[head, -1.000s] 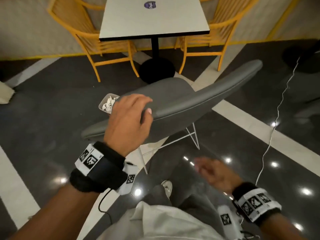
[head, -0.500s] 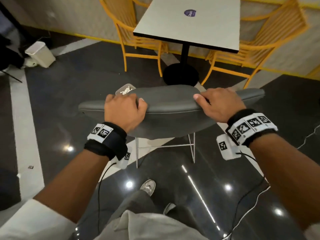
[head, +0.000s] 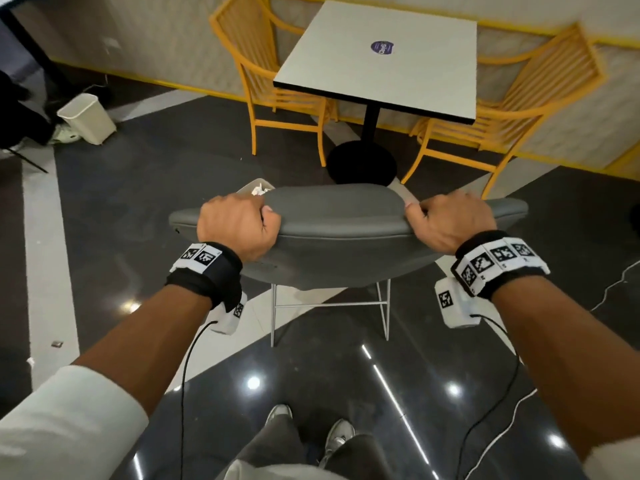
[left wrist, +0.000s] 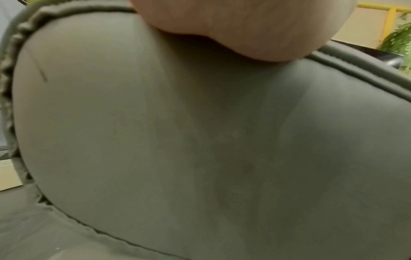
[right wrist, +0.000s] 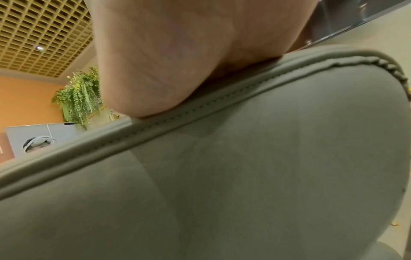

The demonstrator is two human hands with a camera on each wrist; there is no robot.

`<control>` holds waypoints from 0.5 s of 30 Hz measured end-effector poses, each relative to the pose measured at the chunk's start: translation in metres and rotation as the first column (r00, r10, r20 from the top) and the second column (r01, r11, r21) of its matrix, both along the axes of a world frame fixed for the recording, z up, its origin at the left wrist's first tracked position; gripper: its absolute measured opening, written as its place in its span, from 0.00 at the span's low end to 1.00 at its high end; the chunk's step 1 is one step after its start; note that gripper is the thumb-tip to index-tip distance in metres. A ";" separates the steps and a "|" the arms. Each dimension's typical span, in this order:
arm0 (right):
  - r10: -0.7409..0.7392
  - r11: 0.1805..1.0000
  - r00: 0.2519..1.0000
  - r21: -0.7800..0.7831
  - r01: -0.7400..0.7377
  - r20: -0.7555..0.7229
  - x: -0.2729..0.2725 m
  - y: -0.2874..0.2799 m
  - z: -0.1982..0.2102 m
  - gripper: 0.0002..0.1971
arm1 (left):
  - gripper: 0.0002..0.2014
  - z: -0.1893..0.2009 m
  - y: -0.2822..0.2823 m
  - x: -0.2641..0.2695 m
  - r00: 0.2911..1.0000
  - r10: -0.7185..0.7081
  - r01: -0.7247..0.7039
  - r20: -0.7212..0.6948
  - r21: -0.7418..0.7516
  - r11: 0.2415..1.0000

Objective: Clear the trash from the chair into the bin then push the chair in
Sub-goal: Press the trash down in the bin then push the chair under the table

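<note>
Dark polished floor (head: 121, 209) with pale stripes; beige wall with yellow trim behind.

Worktop (head: 377, 60): square, pale, black pedestal, flanked by two yellow chairs (head: 273, 95).

Grey chair (head: 339, 233): padded, white wire legs, standing short of the worktop, back rim toward the person.

Left hand (head: 235, 226): grip closed, fingers curled over the left part of the chair's back rim.

Right hand (head: 450, 223): grip closed likewise on the right part of the rim.

Bin (head: 258, 187): pale, white crumpled trash inside, on the floor just beyond the chair's left side, partly hidden.

Second pale bin (head: 88, 117): far left, near the wall.
</note>
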State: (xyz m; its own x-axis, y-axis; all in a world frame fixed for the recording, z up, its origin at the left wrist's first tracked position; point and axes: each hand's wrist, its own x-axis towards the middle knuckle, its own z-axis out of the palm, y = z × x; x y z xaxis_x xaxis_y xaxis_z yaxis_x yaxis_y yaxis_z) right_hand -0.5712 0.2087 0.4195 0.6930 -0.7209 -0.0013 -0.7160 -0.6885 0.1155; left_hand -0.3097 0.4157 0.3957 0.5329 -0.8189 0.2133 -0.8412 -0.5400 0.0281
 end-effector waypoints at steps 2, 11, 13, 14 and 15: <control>-0.023 1.000 1.000 0.003 0.023 0.012 0.002 0.013 0.000 0.38 | 0.20 -0.001 0.004 0.012 0.999 -0.034 0.035 0.017 -0.004 0.999; -0.052 0.998 0.995 0.036 0.049 0.086 0.017 0.081 -0.010 0.34 | 0.15 0.002 0.030 0.073 0.982 -0.182 0.187 0.060 -0.096 0.978; -0.096 0.995 0.986 0.015 0.094 0.134 0.017 0.086 -0.009 0.34 | 0.17 0.001 0.032 0.078 0.979 -0.197 0.200 0.048 -0.084 0.976; -0.123 0.992 0.981 -0.004 0.125 0.152 0.016 0.087 -0.008 0.33 | 0.17 0.000 0.031 0.080 0.977 -0.207 0.210 0.050 -0.077 0.975; -0.144 0.989 0.976 -0.022 0.149 0.163 0.016 0.088 -0.007 0.33 | 0.18 -0.001 0.030 0.082 0.975 -0.215 0.219 0.052 -0.070 0.973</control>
